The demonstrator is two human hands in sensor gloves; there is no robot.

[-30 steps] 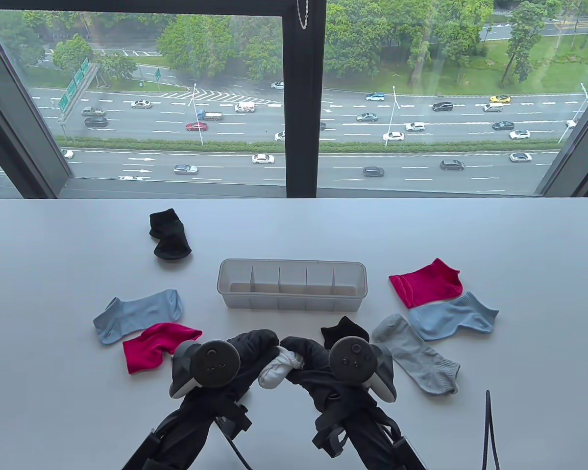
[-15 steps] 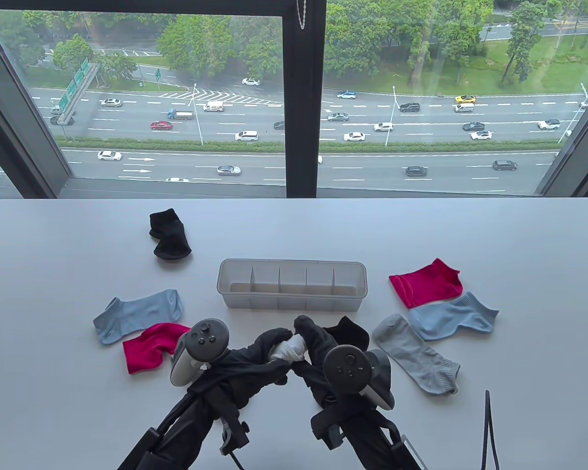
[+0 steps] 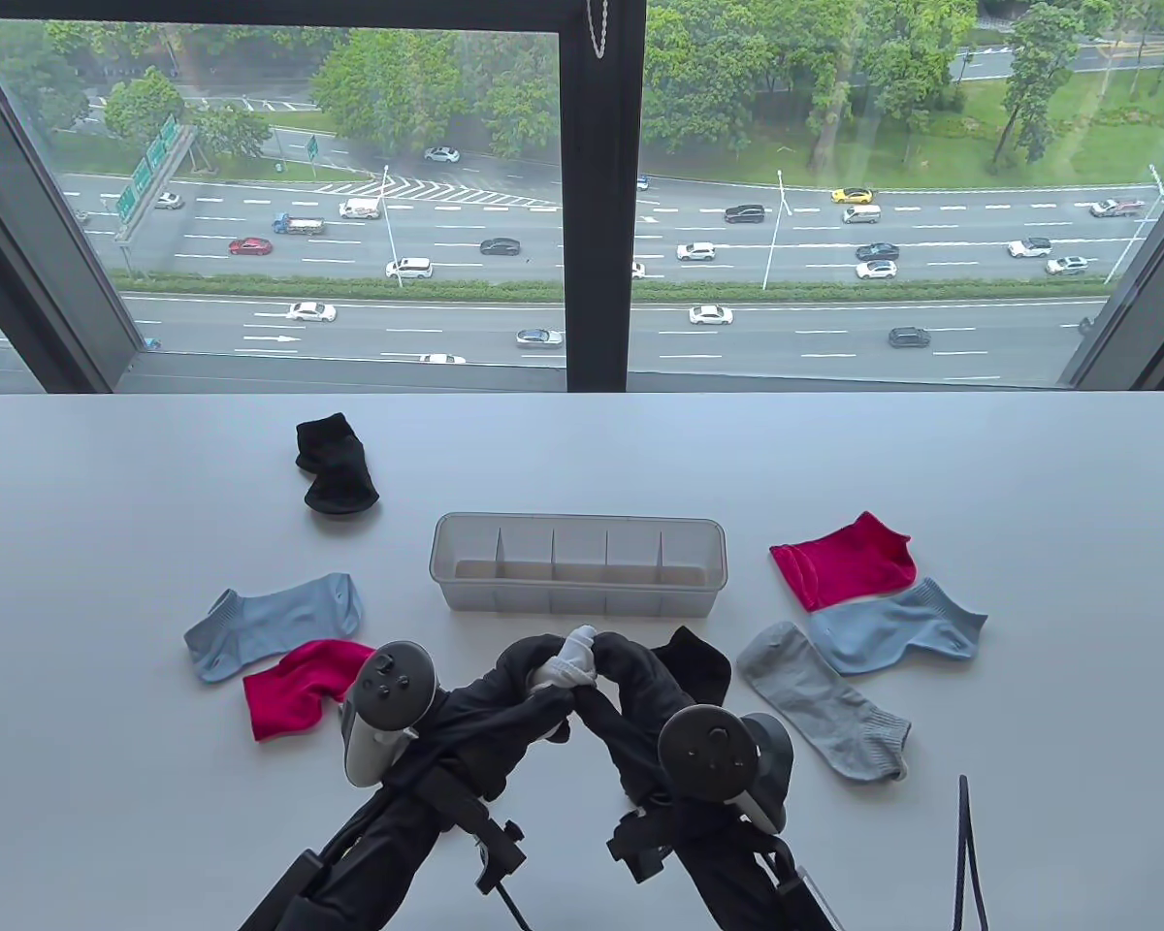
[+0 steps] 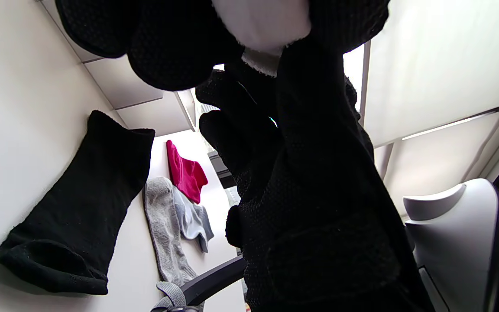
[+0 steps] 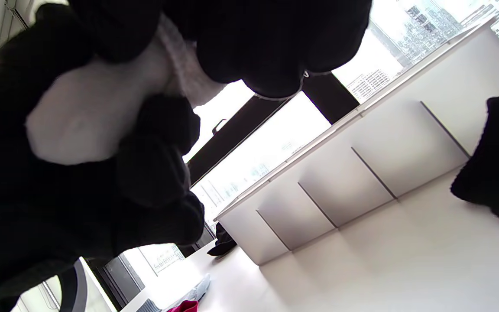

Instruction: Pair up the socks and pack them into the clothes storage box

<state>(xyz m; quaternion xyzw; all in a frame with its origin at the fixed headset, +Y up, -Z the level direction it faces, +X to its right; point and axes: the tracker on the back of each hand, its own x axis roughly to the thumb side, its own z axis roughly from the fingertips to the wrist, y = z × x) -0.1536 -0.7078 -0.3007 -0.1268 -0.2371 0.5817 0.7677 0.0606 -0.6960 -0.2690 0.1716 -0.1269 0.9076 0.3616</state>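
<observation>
Both grips, left hand (image 3: pixel 519 674) and right hand (image 3: pixel 630 669), clamp our white bundle (image 3: pixel 570 659); we should keep it tight, lowering squarely into box (image 3: pixel 578 564).

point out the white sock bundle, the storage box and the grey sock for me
white sock bundle (image 3: pixel 571 661): table view, on the white fabric showing between the two gloved hands.
storage box (image 3: pixel 578 593): table view, on its near wall.
grey sock (image 3: pixel 821 705): table view, on the middle of its foot part.

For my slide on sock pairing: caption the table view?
Both hands grip a white sock bundle before the empty storage box.
</observation>
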